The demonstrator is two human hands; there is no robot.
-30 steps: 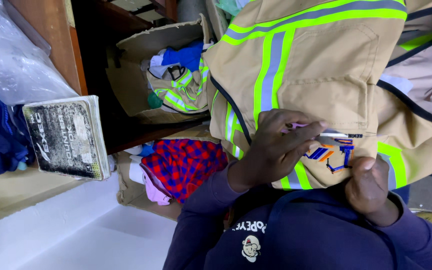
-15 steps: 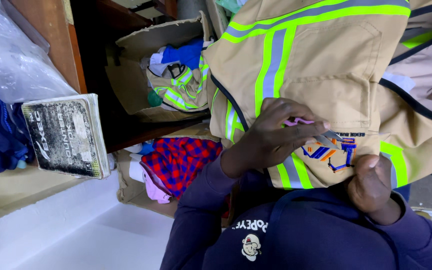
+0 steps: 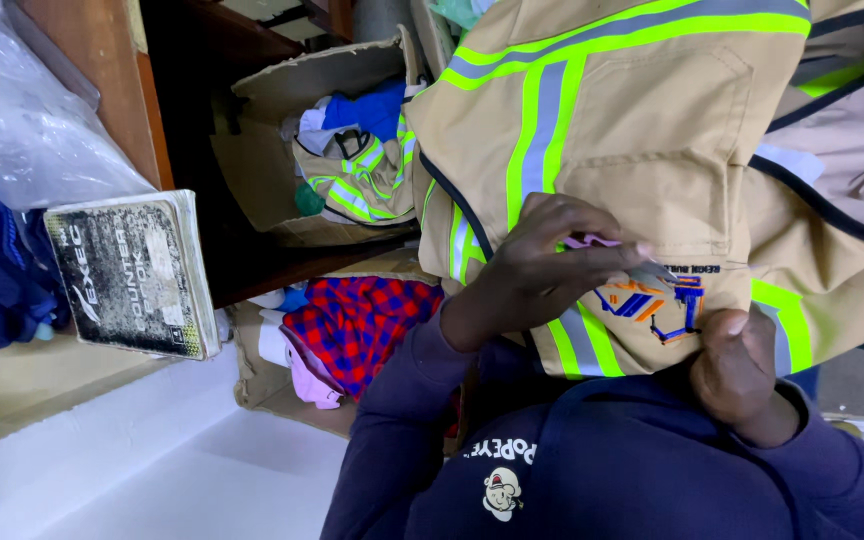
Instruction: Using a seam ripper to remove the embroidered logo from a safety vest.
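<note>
Your left hand (image 3: 542, 265) has slid along the tan hi-vis jacket (image 3: 652, 150) since a sec ago, fingers now pinching a small pink-handled tool at the embroidered logo (image 3: 652, 300) nr its bottom hem, while your right hand (image 3: 737, 365) grips the hem, fingers curled.

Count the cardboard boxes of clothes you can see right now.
2: one upper box on the dark shelf holding a folded hi-vis garment, one lower box with red checked cloth. Others may be hidden behind the tan jacket.
</note>
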